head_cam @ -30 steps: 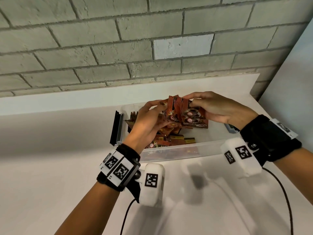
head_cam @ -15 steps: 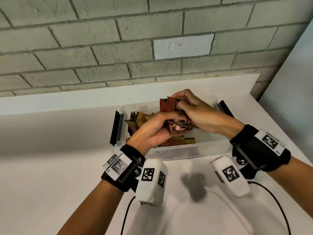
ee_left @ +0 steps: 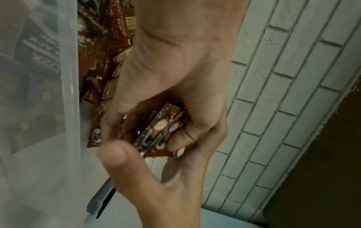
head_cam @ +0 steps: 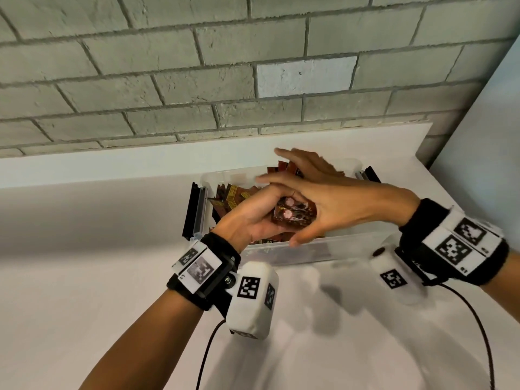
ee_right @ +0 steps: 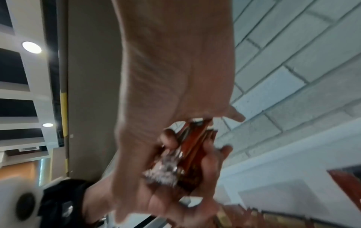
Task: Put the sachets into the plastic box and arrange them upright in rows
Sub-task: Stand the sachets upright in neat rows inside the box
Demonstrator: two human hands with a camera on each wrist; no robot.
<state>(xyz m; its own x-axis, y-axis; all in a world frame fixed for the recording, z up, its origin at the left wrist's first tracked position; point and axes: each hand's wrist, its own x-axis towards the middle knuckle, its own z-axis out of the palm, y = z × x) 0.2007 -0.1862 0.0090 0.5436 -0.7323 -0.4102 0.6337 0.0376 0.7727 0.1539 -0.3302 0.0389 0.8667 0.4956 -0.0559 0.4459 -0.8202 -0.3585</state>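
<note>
— Grey brick wall (head_cam: 197, 66) fills the upper half of the head view; below it, a white table (head_cam: 84, 277) runs to the bottom edge. What sits on it?

— One clear plastic box (head_cam: 295, 253), frame centre, against the ledge under the wall. Black latches at its left and right ends. Brown sachets (head_cam: 233, 194) lie jumbled in its left part; a few stand on end at the back, upper centre.

— Hands?

— Both over the box, touching. Left hand (head_cam: 253, 218) grasps a small bundle of sachets (head_cam: 294, 213), fingers curled round it; left wrist view shows the bundle (ee_left: 162, 131) pinched between fingertips and palm. Right hand (head_cam: 332, 198) lies released, fingers straight and spread, palm pressed against the bundle's right side.

— Bundle inside the box?

— Held above it, centre frame; whether it touches the loose sachets beneath, cannot tell.

— Right wrist view?

— Blurred. Bundle edge (ee_right: 195, 148) seen between the two hands.
</note>
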